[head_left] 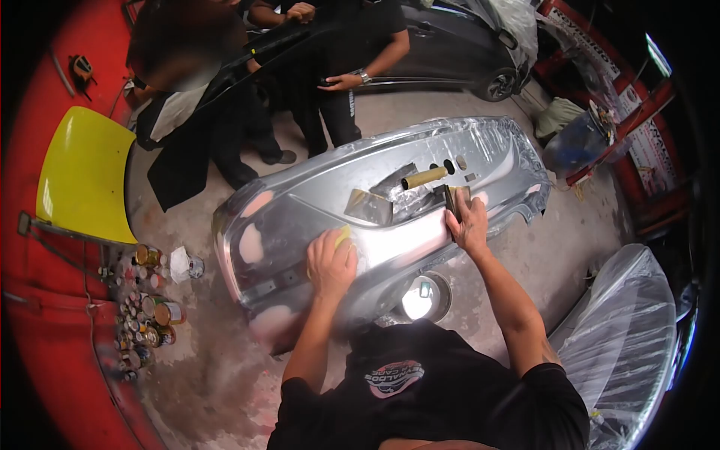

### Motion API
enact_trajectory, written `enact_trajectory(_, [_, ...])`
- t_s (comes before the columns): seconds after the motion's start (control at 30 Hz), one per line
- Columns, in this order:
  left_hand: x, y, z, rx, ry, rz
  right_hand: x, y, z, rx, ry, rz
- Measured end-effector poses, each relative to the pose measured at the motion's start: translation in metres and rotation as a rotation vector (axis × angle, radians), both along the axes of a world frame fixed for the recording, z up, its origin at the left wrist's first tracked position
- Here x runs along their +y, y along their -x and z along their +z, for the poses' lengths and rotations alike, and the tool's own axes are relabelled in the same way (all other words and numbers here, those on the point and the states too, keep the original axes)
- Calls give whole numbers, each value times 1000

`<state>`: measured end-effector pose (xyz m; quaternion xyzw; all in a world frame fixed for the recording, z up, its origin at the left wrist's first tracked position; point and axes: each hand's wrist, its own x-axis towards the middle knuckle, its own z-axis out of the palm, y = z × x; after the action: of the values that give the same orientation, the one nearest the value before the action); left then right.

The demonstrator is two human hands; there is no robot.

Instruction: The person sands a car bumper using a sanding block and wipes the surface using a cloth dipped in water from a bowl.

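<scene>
A large grey car bumper (315,191) with pale pinkish patches and a glossy wet strip lies across the middle. On its near side, my left hand (331,262) is closed over a yellow sponge (343,235), mostly covered by the fingers. Farther right, my right hand (471,225) grips a dark sanding block with tan paper (457,201), held near the bumper's upper surface; whether it touches cannot be told. Between the hands and the far rim rest a tan roll of paper (425,178) and dark sandpaper sheets (369,207).
Below the bumper stands a round metal basin (444,298). Several paint cans (169,313) crowd the floor at left, near a yellow panel (86,176). Two people in dark clothes stand beyond, by a dark car (442,52). A plastic-wrapped part (619,352) is at right.
</scene>
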<state>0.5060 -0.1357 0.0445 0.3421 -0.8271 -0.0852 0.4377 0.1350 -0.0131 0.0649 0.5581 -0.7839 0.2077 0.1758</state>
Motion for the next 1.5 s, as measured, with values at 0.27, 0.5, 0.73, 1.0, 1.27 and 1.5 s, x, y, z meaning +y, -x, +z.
enact_trajectory(0.27, [0,0,1,3,6,0,0,0,1,-1,-19,-12])
enact_trajectory(0.5, [0,0,0,-2,7,1,0,0,0,3,-14,-3])
enact_trajectory(0.73, [0,0,0,-18,10,7,0,1,1,17,-9,0])
enact_trajectory(1.0, [1,0,-2,-20,9,4,1,-2,3,-17,1,-3])
enact_trajectory(1.27, [3,4,-9,-102,26,-42,5,4,-3,-28,2,-28])
enact_trajectory(1.5, [4,9,-14,-163,82,27,11,-3,-2,-63,45,-99])
